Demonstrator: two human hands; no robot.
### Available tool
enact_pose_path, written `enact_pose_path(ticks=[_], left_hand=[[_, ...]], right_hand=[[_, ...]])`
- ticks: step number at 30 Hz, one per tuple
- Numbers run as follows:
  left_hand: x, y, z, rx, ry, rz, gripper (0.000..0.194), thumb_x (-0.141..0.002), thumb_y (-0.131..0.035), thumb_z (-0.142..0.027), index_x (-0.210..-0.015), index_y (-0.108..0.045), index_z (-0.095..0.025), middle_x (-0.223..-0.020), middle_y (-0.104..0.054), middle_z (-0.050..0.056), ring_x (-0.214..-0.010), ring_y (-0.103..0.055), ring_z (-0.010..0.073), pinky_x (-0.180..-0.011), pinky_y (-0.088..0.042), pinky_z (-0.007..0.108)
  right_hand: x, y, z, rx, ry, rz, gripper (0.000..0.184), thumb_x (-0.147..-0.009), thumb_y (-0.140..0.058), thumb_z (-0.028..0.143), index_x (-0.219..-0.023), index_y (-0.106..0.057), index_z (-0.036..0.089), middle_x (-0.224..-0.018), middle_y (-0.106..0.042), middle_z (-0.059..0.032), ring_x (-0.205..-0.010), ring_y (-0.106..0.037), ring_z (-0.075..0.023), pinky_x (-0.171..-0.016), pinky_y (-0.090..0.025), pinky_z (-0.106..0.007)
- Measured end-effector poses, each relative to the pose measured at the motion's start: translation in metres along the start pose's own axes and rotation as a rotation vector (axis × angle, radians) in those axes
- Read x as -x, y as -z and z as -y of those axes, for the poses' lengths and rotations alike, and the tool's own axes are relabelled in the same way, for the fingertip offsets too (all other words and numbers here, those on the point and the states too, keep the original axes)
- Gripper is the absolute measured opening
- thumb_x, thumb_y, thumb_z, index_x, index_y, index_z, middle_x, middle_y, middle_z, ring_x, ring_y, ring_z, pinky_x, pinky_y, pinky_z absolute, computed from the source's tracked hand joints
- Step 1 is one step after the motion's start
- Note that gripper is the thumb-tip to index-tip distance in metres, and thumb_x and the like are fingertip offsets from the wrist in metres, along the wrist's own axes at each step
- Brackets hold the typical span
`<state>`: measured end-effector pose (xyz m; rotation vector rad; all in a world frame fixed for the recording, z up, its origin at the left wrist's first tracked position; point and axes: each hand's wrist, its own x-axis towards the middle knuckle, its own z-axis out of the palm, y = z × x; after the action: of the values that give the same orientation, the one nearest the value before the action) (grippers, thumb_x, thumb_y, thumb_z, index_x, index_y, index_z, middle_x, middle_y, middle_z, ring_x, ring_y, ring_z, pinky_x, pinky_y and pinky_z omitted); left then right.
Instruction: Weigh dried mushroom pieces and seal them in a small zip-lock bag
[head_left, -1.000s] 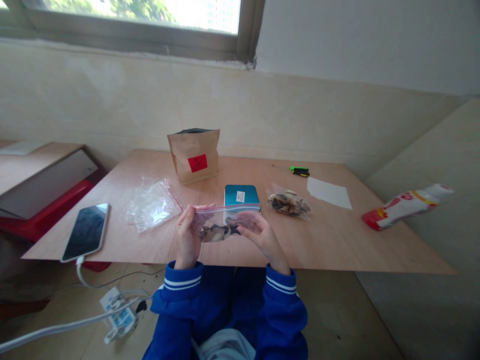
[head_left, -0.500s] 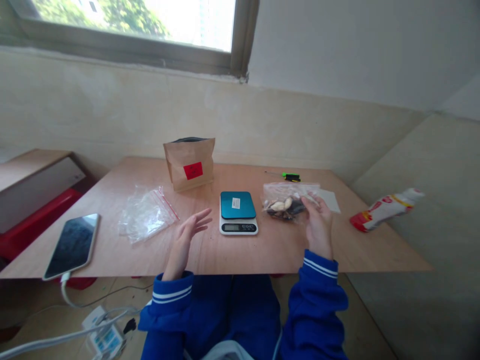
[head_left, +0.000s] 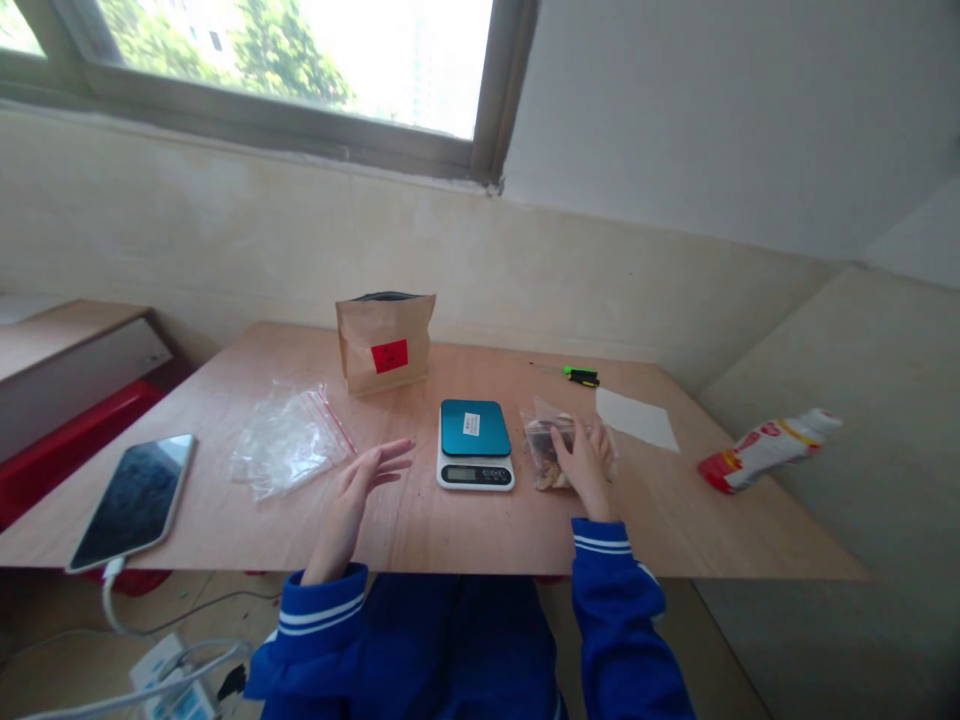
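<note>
My right hand [head_left: 585,462] grips a clear zip-lock bag [head_left: 541,432] to the right of the scale, thumb and fingers on its upper part. Pale and dark dried pieces fill the bag, and its top looks folded over; the hand hides part of it. A small kitchen scale [head_left: 474,443] with a teal plate and white body stands between my hands, with a white label on the plate. My left hand [head_left: 367,475] hovers at the scale's left with fingers stretched out, holding nothing.
Left of the scale lie clear zip-lock bags [head_left: 289,445] and a phone [head_left: 136,500] on a cable. Behind stands a brown paper pouch [head_left: 384,345]. Two screwdrivers [head_left: 581,375], white paper [head_left: 637,418] and a tilted bottle [head_left: 769,448] are on the right.
My right hand has moved left and nearer to me over the filled bag, whose top now looks folded. The white paper shows more fully. My left hand stays open.
</note>
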<state>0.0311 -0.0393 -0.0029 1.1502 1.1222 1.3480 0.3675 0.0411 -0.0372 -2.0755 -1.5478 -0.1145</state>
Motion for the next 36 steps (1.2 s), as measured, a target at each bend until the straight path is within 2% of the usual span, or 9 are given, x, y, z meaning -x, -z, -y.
enact_pose_path(ticks=[4,9,14,17,22,25,28,32,36], left_hand=[[0.002,-0.002,-0.004,-0.025,0.011,0.014,0.045,-0.093,-0.041,-0.047,-0.108,-0.070,-0.016,-0.123,-0.067,0.011,-0.104,-0.064,0.0247,-0.088,-0.049,0.036],[-0.009,-0.003,-0.012,-0.106,-0.088,-0.097,0.038,-0.092,-0.045,-0.045,-0.111,-0.066,-0.020,-0.120,-0.066,0.008,-0.098,-0.064,0.0208,-0.085,-0.050,0.036],[-0.060,-0.011,-0.038,-0.378,-0.446,-0.257,0.035,-0.090,-0.049,-0.036,-0.121,-0.060,-0.023,-0.126,-0.058,0.009,-0.106,-0.060,0.0213,-0.090,-0.050,0.039],[-0.102,-0.017,-0.058,-0.765,-0.610,-0.397,0.041,-0.089,-0.047,-0.025,-0.129,-0.056,-0.018,-0.137,-0.051,0.014,-0.125,-0.048,0.0285,-0.104,-0.039,0.048],[-0.149,-0.011,-0.062,-1.209,-0.463,-0.427,0.053,-0.085,-0.047,-0.018,-0.138,-0.048,-0.018,-0.154,-0.034,0.012,-0.133,-0.036,0.0387,-0.104,-0.033,0.058],[-0.150,-0.004,-0.051,-1.263,-0.421,-0.371,0.036,-0.086,-0.045,-0.018,-0.118,-0.063,-0.017,-0.139,-0.053,0.015,-0.129,-0.041,0.0370,-0.102,-0.035,0.055],[-0.137,-0.003,-0.046,-1.215,-0.519,-0.429,0.033,-0.090,-0.042,-0.021,-0.114,-0.064,-0.017,-0.127,-0.060,0.015,-0.122,-0.046,0.0339,-0.101,-0.036,0.050],[-0.135,-0.003,-0.053,-1.202,-0.649,-0.527,0.049,-0.088,-0.045,-0.020,-0.138,-0.047,-0.022,-0.149,-0.040,0.012,-0.133,-0.037,0.0337,-0.106,-0.030,0.052],[-0.153,0.009,-0.052,-1.213,-0.535,-0.479,0.057,-0.084,-0.048,-0.017,-0.141,-0.044,-0.019,-0.158,-0.022,0.016,-0.139,-0.028,0.0389,-0.105,-0.030,0.057]], right_hand=[[0.009,-0.017,0.009,0.139,-0.145,0.091,0.056,-0.096,-0.033,0.043,-0.147,-0.036,0.019,-0.151,-0.033,-0.0215,-0.140,-0.031,-0.0375,-0.109,-0.027,-0.056],[-0.002,-0.017,0.007,0.109,-0.174,0.147,0.059,-0.097,-0.032,0.044,-0.149,-0.031,0.018,-0.153,-0.030,-0.0222,-0.142,-0.028,-0.0376,-0.110,-0.026,-0.056],[0.009,-0.012,0.004,-0.014,-0.101,0.124,0.063,-0.096,-0.026,0.050,-0.152,-0.024,0.021,-0.158,-0.021,-0.0193,-0.146,-0.016,-0.0408,-0.109,-0.017,-0.069],[0.024,-0.008,0.008,-0.112,0.048,0.085,0.063,-0.095,-0.029,0.052,-0.149,-0.031,0.019,-0.157,-0.024,-0.0184,-0.146,-0.017,-0.0399,-0.110,-0.018,-0.068],[0.047,0.009,0.024,-0.343,0.367,0.042,0.055,-0.096,-0.038,0.047,-0.142,-0.040,0.018,-0.151,-0.035,-0.0164,-0.144,-0.027,-0.0300,-0.114,-0.027,-0.055],[0.052,0.025,0.040,-0.477,0.466,0.108,0.046,-0.098,-0.040,0.040,-0.140,-0.043,0.021,-0.144,-0.045,-0.0133,-0.138,-0.038,-0.0246,-0.113,-0.033,-0.048],[0.050,0.038,0.060,-0.566,0.543,0.184,0.040,-0.099,-0.039,0.035,-0.136,-0.046,0.023,-0.138,-0.052,-0.0109,-0.132,-0.045,-0.0217,-0.112,-0.036,-0.044],[0.048,0.044,0.083,-0.594,0.611,0.251,0.038,-0.099,-0.040,0.034,-0.133,-0.049,0.022,-0.135,-0.055,-0.0110,-0.129,-0.048,-0.0214,-0.110,-0.039,-0.043],[0.055,0.043,0.096,-0.616,0.652,0.300,0.038,-0.100,-0.039,0.036,-0.133,-0.050,0.022,-0.135,-0.055,-0.0100,-0.130,-0.048,-0.0212,-0.110,-0.039,-0.043]])
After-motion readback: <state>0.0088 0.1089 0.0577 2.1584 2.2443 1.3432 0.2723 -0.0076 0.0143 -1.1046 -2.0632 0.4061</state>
